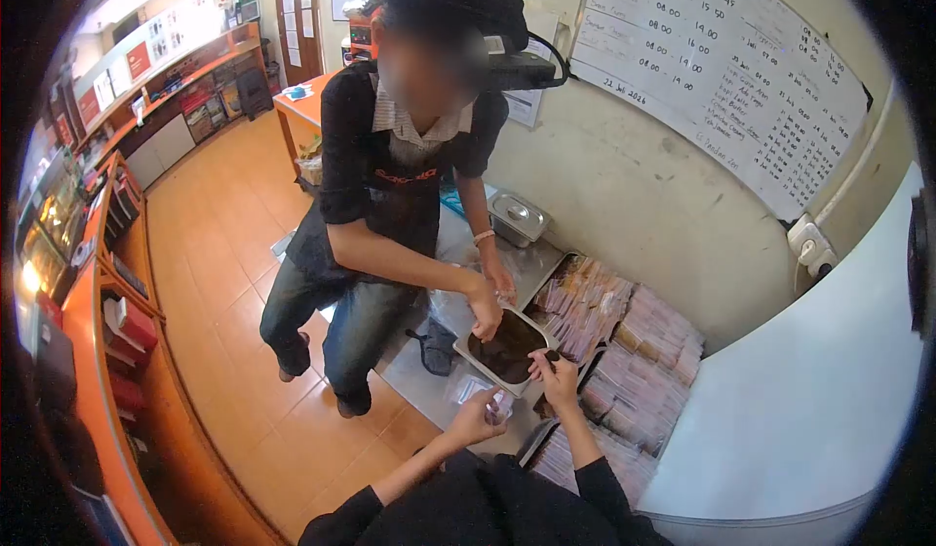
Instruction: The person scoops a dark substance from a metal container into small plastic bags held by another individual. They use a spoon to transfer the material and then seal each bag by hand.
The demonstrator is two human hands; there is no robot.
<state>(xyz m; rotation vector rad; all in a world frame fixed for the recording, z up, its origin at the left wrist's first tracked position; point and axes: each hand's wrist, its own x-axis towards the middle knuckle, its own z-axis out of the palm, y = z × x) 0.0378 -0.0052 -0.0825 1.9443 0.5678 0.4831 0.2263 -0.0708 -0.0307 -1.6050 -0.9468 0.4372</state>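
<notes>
A rectangular metal pan (465, 349) holds a dark brown substance (507, 356). At its right edge, the fingers of my right hand (556, 382) are closed around a dark handle (553, 356); the tool's other end cannot be made out. My left hand (475, 419) pinches a small clear plastic bag (499, 408) just in front of the pan's near corner. Across from me, a co-worker's hand (483, 310) reaches over the pan, and their other hand (499, 278) is beside its far edge.
To the right, trays hold rows of flat packets (639, 390). Behind the pan stands a lidded metal container (519, 217). A dark cloth-like item (436, 349) lies left of the pan. A whiteboard (721, 68) hangs on the wall; orange shelving (117, 283) runs along the left.
</notes>
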